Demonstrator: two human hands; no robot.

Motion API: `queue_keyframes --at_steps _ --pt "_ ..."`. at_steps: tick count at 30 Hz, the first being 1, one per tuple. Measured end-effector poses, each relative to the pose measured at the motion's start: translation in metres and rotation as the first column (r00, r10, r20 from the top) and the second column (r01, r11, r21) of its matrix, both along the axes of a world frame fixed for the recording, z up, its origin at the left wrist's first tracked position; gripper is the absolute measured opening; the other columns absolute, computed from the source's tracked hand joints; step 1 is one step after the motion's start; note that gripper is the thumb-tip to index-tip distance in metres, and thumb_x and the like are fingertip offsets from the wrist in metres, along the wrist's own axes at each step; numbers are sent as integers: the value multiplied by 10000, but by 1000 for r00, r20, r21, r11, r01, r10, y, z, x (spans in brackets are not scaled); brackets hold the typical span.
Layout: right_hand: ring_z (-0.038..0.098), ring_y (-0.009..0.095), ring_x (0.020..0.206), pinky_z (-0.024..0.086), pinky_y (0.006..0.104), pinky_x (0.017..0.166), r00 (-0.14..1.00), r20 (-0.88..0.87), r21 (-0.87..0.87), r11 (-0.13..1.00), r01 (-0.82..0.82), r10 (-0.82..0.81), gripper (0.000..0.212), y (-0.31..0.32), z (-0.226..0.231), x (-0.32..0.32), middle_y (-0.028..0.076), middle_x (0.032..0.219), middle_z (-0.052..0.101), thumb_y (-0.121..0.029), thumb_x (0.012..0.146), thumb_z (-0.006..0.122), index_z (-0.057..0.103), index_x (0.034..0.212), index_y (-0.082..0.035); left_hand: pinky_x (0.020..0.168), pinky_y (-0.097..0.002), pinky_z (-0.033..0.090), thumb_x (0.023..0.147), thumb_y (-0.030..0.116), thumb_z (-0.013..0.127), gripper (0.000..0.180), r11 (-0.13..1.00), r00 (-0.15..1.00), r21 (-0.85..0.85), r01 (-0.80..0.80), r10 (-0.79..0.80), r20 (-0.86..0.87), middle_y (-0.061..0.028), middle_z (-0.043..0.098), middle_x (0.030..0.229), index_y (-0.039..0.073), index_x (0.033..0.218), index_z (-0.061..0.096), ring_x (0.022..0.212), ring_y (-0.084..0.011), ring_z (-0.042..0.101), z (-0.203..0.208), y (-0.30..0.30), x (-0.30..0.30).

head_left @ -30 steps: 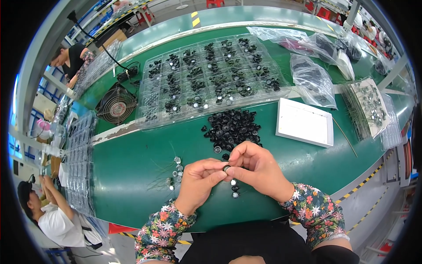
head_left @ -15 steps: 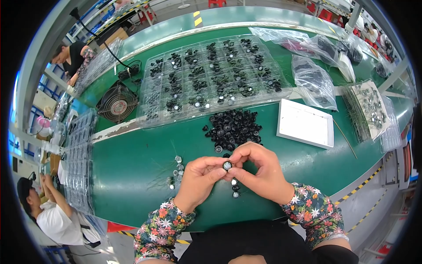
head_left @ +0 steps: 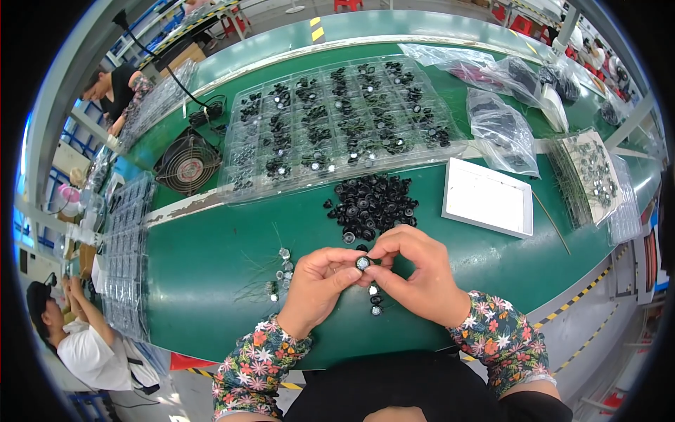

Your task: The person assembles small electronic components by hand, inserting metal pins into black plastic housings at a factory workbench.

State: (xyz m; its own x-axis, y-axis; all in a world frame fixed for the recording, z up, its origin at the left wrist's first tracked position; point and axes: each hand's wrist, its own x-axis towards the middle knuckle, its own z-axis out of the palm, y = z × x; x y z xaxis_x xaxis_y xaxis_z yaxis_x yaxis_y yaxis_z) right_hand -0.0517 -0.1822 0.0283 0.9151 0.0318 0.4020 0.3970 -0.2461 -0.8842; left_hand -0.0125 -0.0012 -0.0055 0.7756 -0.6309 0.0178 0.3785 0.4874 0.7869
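Observation:
Pinched between both hands is a small round black part with a pale, shiny disc in its middle (head_left: 363, 263). My left hand (head_left: 320, 285) grips its left side with thumb and fingers. On the other side, the thumb and forefinger of my right hand (head_left: 416, 274) close on it. Just below the fingertips, a short column of similar small round parts (head_left: 376, 300) lies on the green table. Left of my left hand lie several silvery pieces with thin wires (head_left: 284, 271). A heap of black ring-like parts (head_left: 371, 204) lies just beyond my hands.
Beyond the heap, a clear compartment tray (head_left: 337, 126) holds many small black parts. A shallow white box (head_left: 488, 198) stands to the right, near plastic bags (head_left: 500, 130). A black fan (head_left: 188, 163) sits back left. Two people work at the left.
Almost nothing differs. Both hands keep their pinch on the round part, with only a very slight shift of the hands and fingers.

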Motion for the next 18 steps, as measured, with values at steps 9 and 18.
queue_keyframes --at_steps 9,18 --pt "586 148 625 484 253 527 998 56 -70 998 6 -2 204 -1 2 -1 85 888 584 34 735 690 586 902 -17 850 -333 546 868 -39 587 233 996 996 62 -56 52 69 -141 653 1023 -24 1100 605 929 -205 655 2 -1 -2" --pt "585 171 610 467 277 509 999 48 -125 992 15 -9 172 -3 6 -1 59 799 592 7 740 695 590 868 -40 848 -327 544 879 -41 565 241 997 997 71 -36 31 71 -141 655 1030 -35 1117 604 918 -212 661 3 0 -2"
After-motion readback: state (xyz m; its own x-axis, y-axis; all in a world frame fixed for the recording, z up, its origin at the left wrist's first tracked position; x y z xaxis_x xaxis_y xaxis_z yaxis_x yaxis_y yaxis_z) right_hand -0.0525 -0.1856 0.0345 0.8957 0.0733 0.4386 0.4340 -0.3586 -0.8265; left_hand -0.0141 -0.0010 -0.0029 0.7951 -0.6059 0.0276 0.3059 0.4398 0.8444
